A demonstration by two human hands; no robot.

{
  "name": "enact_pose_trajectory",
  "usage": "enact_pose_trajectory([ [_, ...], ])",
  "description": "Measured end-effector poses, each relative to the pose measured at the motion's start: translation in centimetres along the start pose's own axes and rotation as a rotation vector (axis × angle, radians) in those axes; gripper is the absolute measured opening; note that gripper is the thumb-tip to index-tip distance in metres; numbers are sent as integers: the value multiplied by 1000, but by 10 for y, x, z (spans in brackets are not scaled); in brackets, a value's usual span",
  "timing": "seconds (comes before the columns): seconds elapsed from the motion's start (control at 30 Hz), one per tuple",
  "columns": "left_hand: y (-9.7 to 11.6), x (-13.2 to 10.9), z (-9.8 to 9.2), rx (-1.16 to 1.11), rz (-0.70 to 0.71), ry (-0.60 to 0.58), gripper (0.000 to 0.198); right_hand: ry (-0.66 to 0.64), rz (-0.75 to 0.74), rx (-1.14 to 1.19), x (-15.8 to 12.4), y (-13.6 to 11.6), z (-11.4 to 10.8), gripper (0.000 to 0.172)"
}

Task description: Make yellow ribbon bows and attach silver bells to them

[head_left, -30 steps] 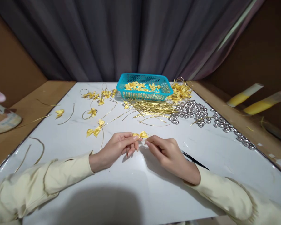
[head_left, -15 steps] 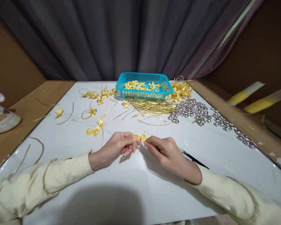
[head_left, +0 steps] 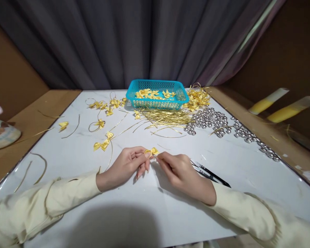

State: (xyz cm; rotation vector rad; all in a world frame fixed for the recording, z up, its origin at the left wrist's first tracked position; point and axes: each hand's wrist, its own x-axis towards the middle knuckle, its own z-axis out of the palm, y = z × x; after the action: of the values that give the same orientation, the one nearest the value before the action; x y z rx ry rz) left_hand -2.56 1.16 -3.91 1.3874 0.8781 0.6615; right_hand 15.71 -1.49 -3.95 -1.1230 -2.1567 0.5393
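A small yellow ribbon bow [head_left: 151,151] is pinched between the fingertips of both hands above the white table [head_left: 150,206]. My left hand [head_left: 126,165] grips the bow's left side, fingers curled. From the right, my right hand [head_left: 179,170] pinches at the bow's middle; a thin gold wire may be in that pinch, but it is too small to tell. Both wrists rest on the table near its middle.
A blue basket [head_left: 157,94] with yellow bows stands at the back. Gold wires [head_left: 167,119] lie before it, silver bells [head_left: 212,120] to the right, more bows [head_left: 198,98] behind. Loose bows [head_left: 101,145] and wire loops lie left. Black scissors [head_left: 209,172] rest beside my right hand.
Both hands with the bow have drawn slightly nearer and closer together. More of the scissors shows by my right hand. The view has shifted a little.
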Motion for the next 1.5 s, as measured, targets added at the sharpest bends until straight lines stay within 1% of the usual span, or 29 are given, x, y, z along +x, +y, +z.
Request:
enact_pose_trajectory([
  [0.17, 4, -4, 1, 84, 29, 17, 34, 34, -35, -27, -2, 1, 4, 18],
  [0.33, 5, -5, 4, 127, 27, -51, 32, 39, -77, 9, -1, 2, 4, 17],
  [0.6, 2, -6, 8, 182, 147, 63, 22, 80, 11, 66, 3, -1, -2, 16],
  [0.7, 0, -6, 7, 200, 172, 98, 19, 37, 34, 66, 1, -3, -6, 16],
  [0.8, -1, -6, 6, 184, 155, 135, 18, -18, 53, 43, -1, -3, -9, 19],
  [0.87, -1, -5, 6, 161, 151, 139, 18, -44, 65, 42, -2, -3, -9, 20],
  [1.0, 0, -6, 6, 87, 153, 102, 22, -71, 43, 86, 0, -6, -9, 21],
  [1.1, 0, -6, 4, 6, 154, 47, 23, 7, -6, 91, 2, -6, -17, 25],
  [1.17, 1, -5, 2, -34, 134, -17, 23, 81, -6, 95, 3, -4, -24, 27],
  [1.2, 1, -4, 2, -48, 118, -52, 22, 92, -2, 109, 3, -3, -27, 27],
  [1.23, 3, -4, 1, -60, 99, -81, 22, 73, -2, 133, 4, -2, -29, 26],
  [1.3, 5, -3, 0, -91, 64, -123, 23, -37, -28, 177, 5, -1, -29, 25],
  [1.37, 6, -2, 0, -114, 46, -147, 25, -130, -65, 165, 5, -2, -24, 25],
  [1.43, 5, -1, 1, -110, 43, -143, 25, -140, -85, 95, 5, -3, -19, 26],
  [1.5, 2, 0, 3, -73, 73, -68, 22, -115, -92, 27, 5, -3, -15, 26],
])
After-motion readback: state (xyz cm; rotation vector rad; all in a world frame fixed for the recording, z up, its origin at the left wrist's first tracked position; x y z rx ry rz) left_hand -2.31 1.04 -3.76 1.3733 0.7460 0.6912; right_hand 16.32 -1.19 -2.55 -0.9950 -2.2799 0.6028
